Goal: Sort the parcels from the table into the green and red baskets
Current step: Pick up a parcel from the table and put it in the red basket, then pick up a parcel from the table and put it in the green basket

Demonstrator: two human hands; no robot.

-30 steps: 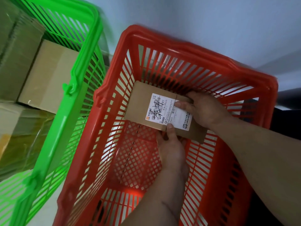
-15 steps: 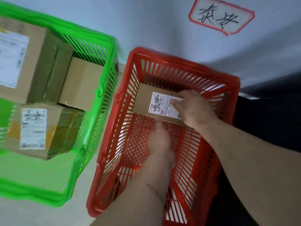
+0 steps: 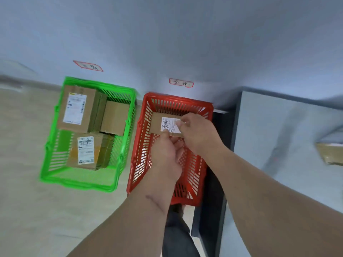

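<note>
A flat cardboard parcel (image 3: 157, 123) with a white printed label sits at the far end of the red basket (image 3: 143, 145) — slatted plastic. The left hand (image 3: 166, 153) pinches its near edge; the right hand (image 3: 196, 132) curls over its right end. Left, the green basket (image 3: 55, 164) holds three taped cardboard boxes (image 3: 79, 108). A grey surface (image 3: 269, 136) lies right.

A pale blue-grey wall (image 3: 185, 34) runs across the far side, meeting a beige floor (image 3: 27, 201) along a dim skirting line. Two small red-bordered paper signs, one to the left (image 3: 88, 66) and one to the right (image 3: 181, 83), are stuck low on the wall, their handwriting blurred. To the right stands a grey tabletop (image 3: 278, 136) with a dark side panel (image 3: 213, 219). The light is soft and even.
</note>
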